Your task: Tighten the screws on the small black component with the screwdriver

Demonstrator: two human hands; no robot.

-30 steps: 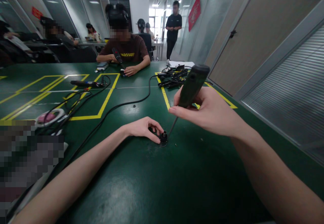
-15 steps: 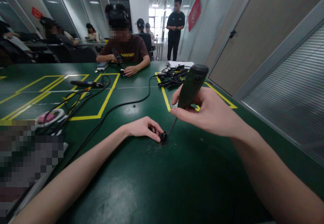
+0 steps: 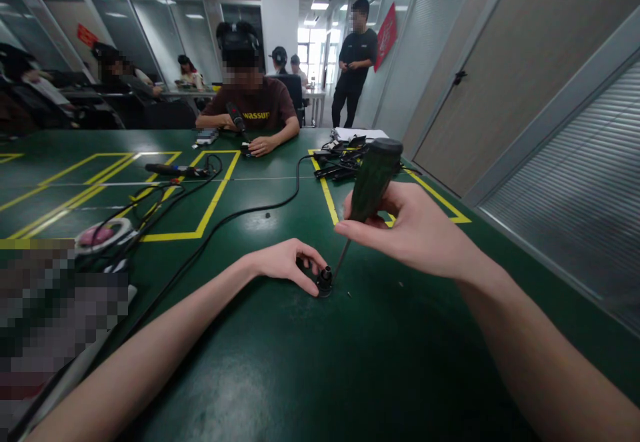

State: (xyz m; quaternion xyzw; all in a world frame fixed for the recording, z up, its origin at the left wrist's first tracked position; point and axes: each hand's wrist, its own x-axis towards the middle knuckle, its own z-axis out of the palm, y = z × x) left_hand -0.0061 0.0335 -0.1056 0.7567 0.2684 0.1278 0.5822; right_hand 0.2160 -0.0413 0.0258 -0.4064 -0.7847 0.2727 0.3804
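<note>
Between the thumb and fingers of my left hand [image 3: 280, 259] is a small black round part [image 3: 325, 282] with a short tube on top, resting upright on the table. My right hand [image 3: 413, 232] is wrapped round the dark green handle of a screwdriver [image 3: 376, 181]. Its thin shaft slants down and to the left, and the tip ends at the right side of the black part. Whether the tip sits in a screw is too small to tell. A tiny loose piece [image 3: 349, 294] lies just right of the part.
A black cable [image 3: 240, 213] crosses the green table [image 3: 350, 375]. Ahead lies a heap of black parts [image 3: 345, 162]; at left are a corded tool [image 3: 175, 170] and a tape roll [image 3: 125, 230]. Across the table a person [image 3: 250, 112] works with a power tool.
The view has tipped slightly upward. The screwdriver handle has shifted a little to the left, and my left thumb has slid lower on the black part. The standing person has shifted stance.
</note>
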